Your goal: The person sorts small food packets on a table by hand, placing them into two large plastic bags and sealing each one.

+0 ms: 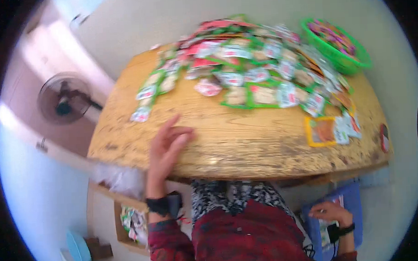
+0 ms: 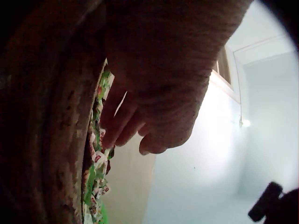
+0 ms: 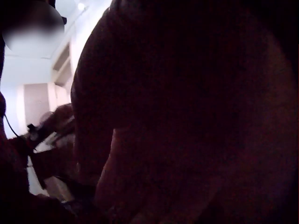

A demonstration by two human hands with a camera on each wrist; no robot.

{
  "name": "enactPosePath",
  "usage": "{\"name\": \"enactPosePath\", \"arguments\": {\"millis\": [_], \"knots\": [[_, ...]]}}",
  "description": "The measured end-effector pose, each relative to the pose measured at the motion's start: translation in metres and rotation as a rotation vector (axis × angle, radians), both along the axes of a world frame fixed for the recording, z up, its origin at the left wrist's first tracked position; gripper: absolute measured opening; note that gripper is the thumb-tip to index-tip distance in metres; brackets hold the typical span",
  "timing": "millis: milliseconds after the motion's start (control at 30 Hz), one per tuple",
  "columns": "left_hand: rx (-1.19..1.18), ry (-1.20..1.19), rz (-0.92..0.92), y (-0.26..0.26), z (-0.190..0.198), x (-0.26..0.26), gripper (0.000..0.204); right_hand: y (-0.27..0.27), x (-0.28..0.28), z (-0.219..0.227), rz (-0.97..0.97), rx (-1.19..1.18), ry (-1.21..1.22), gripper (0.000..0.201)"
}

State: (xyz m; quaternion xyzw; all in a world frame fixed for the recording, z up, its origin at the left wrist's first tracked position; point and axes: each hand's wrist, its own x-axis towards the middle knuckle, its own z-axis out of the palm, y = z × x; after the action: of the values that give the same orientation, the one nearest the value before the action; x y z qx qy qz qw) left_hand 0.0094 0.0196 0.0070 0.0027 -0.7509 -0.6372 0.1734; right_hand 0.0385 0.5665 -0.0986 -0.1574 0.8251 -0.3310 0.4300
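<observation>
My left hand (image 1: pixel 166 148) hovers by the front edge of the wooden table (image 1: pixel 209 149), loosely bent fingers holding nothing. Beyond it lie small green-edged snack packets (image 1: pixel 145 91) with white labels. In the left wrist view, the same hand (image 2: pixel 159 107) is dark against the table's side, the pile of packets behind its fingers. Down at the right, my right hand (image 1: pixel 330 212) is over a blue bin (image 1: pixel 354 203) with packets in it, fingers loosely bent and no item showing in them. The right wrist view is mostly a dark close-up of this hand (image 3: pixel 154 140).
A large heap of packets (image 1: pixel 234 51) covers the table's back. A green basket (image 1: pixel 349 68) of purple-wrapped pieces stands at the back right, with a yellow-edged packet (image 1: pixel 323 131) nearer the front. Below left is a cardboard box (image 1: pixel 122 225) of packets; a fan (image 1: pixel 65 99) stands beyond.
</observation>
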Motion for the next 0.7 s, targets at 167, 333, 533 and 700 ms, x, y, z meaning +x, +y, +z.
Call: {"name": "enactPosePath", "arguments": {"millis": [167,333,533,700], "knots": [[-0.291,0.186,0.229,0.007,-0.006,0.036,0.041,-0.145,-0.032,0.064,0.314,-0.393,0.059,0.025],[-0.563,0.45,0.355,0.031,-0.012,0.087,0.038,-0.24,-0.04,0.094,0.5,-0.615,0.035,0.024],[-0.844,0.303,0.925,-0.056,-0.013,0.15,0.03,-0.308,-0.034,0.058,0.803,-0.622,-0.086,0.026],[-0.915,0.043,1.288,-0.183,-0.03,0.184,0.036,-0.32,-0.023,0.03,0.855,-0.63,-0.099,0.027]]}}
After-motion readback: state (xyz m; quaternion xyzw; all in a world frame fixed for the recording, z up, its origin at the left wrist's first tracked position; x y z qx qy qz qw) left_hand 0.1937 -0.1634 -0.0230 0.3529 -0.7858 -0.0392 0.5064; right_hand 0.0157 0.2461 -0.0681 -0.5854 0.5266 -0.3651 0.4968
